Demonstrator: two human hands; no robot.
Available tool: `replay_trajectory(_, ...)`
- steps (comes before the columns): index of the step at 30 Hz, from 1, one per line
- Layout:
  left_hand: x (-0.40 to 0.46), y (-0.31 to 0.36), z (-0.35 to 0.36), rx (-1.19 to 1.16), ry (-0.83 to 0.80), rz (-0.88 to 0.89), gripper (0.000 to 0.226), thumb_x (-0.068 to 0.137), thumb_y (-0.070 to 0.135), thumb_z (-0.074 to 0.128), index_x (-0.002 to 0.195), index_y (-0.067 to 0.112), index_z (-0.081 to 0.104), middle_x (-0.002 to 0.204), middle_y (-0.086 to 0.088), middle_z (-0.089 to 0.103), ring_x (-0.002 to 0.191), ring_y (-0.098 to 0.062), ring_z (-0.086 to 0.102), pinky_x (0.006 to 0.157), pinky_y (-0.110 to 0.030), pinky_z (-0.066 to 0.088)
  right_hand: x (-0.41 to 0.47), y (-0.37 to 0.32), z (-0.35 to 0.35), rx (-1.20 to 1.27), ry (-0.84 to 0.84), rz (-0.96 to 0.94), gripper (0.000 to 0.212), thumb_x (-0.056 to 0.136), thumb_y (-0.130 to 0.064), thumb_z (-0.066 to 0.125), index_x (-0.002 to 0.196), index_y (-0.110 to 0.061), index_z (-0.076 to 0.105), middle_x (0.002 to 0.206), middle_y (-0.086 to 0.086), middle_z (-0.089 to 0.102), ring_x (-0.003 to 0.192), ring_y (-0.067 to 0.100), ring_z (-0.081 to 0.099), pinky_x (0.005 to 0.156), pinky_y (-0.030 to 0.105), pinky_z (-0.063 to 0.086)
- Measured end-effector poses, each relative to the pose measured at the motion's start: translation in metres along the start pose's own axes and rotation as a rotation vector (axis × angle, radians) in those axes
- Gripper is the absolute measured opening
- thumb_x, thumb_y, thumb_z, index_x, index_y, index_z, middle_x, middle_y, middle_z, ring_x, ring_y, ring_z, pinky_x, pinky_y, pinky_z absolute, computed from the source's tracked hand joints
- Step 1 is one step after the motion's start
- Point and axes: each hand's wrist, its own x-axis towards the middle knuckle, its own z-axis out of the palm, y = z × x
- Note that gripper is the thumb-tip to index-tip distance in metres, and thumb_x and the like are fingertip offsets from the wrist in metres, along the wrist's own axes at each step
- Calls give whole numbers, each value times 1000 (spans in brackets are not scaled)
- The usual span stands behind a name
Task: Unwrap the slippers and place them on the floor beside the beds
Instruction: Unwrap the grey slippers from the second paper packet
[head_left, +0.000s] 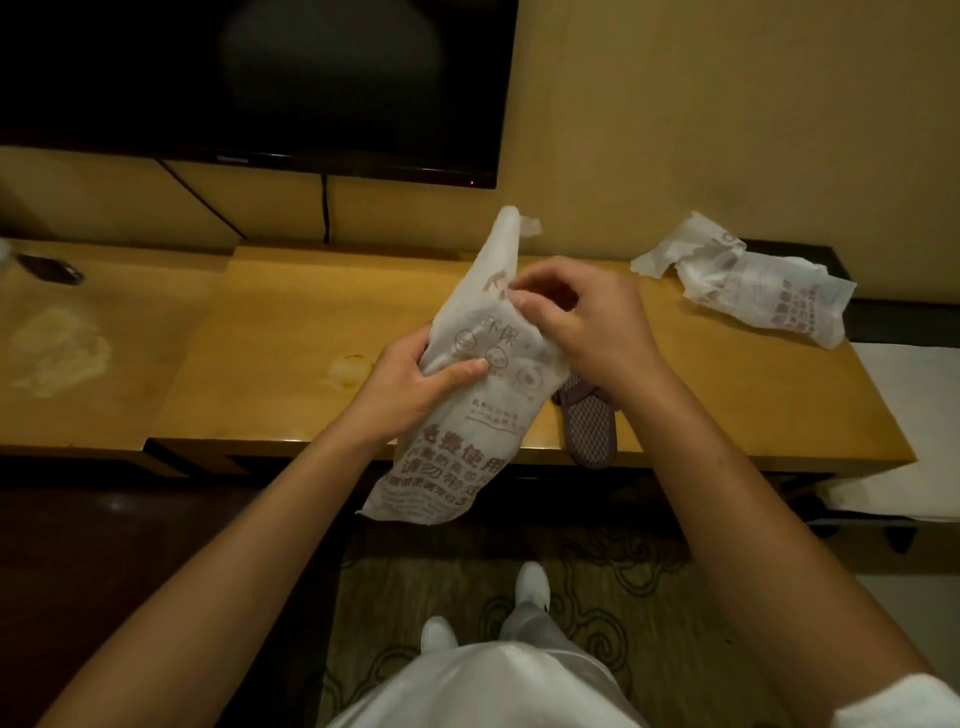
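The left hand (415, 384) grips a wrapped pack (467, 405) mid-body; the right hand (576, 322) pinches its top, tearing. Under the right wrist, bare slippers (589, 426) lie on the surface (260, 338); beyond that hand, an empty wrapper (753, 280). Floor placement remains.

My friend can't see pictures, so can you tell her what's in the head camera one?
Two bare hands, left hand and right hand, hold a white printed wrapper above a wooden desk. A purple slipper lies on the desk edge, a crumpled empty wrapper to the right, a dark TV on the wall.
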Motion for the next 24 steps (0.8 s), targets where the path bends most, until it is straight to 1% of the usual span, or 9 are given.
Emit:
replay_trajectory(3,-1,-1,0,78,-72,14,28,85,30,79,111,36,71,110,5,77,100,-14,74,74,-25,59,6,-5,2,64,-155,22,24,85,-43,77,96,-22,77,85,-13,73,78,1,66,70,26,53)
replay_trajectory(7,1,-2,6,270,-22,75,23,87,27,78,105,37,69,96,12,76,92,5,70,71,-20,55,-7,-22,24,-146,3,-291,15,88,-27,76,87,-12,75,89,-3,68,85,18,61,75,39,51)
replay_trajectory(9,5,-5,11,349,73,102,19,87,20,74,87,35,64,77,13,70,74,18,61,64,-17,49,-16,-29,35,-189,-132,-394,14,87,-29,77,86,-15,75,93,-2,69,92,21,61,83,45,50)
replay_trajectory(11,8,-4,16,274,204,95,21,79,22,74,77,29,53,72,10,57,64,20,57,66,-23,47,-25,-30,41,-172,-304,-425,14,87,-31,77,88,-17,76,95,-5,71,96,16,62,87,45,51)
replay_trajectory(12,8,-4,16,212,223,106,19,75,30,72,79,26,53,75,8,57,66,19,59,68,-20,48,-27,-29,41,-112,-320,-405,12,88,-28,76,91,-16,77,97,-5,72,97,14,63,88,42,51)
replay_trajectory(14,6,-5,14,155,170,124,25,73,39,71,92,24,66,81,1,71,80,10,67,69,-15,52,-25,-23,37,44,-172,-277,13,91,-17,72,102,-14,77,104,-4,74,100,12,66,88,37,53)
replay_trajectory(17,4,-6,10,104,146,56,30,74,39,82,102,31,73,93,14,79,87,-1,74,67,-15,54,-17,-15,25,36,74,-149,20,91,-12,65,108,-16,74,106,-5,73,99,15,66,83,40,54)
replay_trajectory(21,7,-7,7,69,175,86,31,80,31,83,108,42,72,106,13,78,99,-8,74,74,-21,58,-10,-1,13,-166,36,-151,22,93,-30,67,113,-21,73,112,-6,71,100,16,64,84,41,52)
replay_trajectory(24,7,-2,4,152,278,104,27,80,38,81,103,47,70,102,20,76,93,0,72,69,-16,56,-17,7,8,-305,35,-57,40,88,-48,70,123,-30,66,114,-10,68,87,13,65,73,37,56)
